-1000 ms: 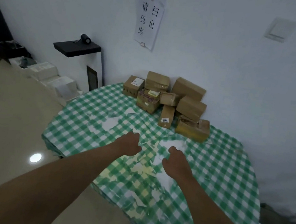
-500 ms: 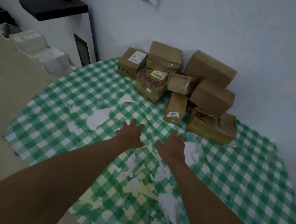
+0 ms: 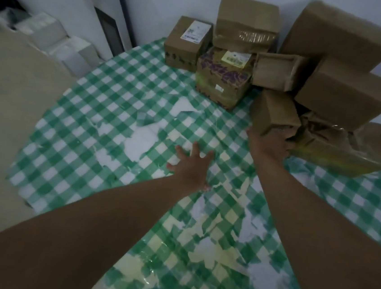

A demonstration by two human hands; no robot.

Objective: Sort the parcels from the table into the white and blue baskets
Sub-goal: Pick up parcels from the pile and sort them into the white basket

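Parcels sit in a heap at the far side of the desk (image 3: 107, 121), against the wall, all brown cardboard, stacked and leaning on each other. Nearest one to the hands is a small upright box (image 3: 274, 112) at the front of the pile, leaning w/ its long axis running up and slightly away from the person, just left of a crumpled taped parcel (image 3: 339, 148). Right hand (image 3: 267, 144) is at its lower end, touching it; fingers reach under/around the base but are mostly hidden behind the box, so can't tell if the grip is closed yet. Left hand (image 3: 192, 165) is well short of the pile, fingers spread flat, hovering over or resting on the green check cloth; can't tell which. So the right hand is clearly the nearer one, box lies straight ahead of it and a bit up. Likely step: first pick, w/ nothing sorted yet as far as the pile shows. Baskets aren't in view. Risk, prob.: pulling this box loosens the bigger boxes (image 3: 343, 94) leaning above it.
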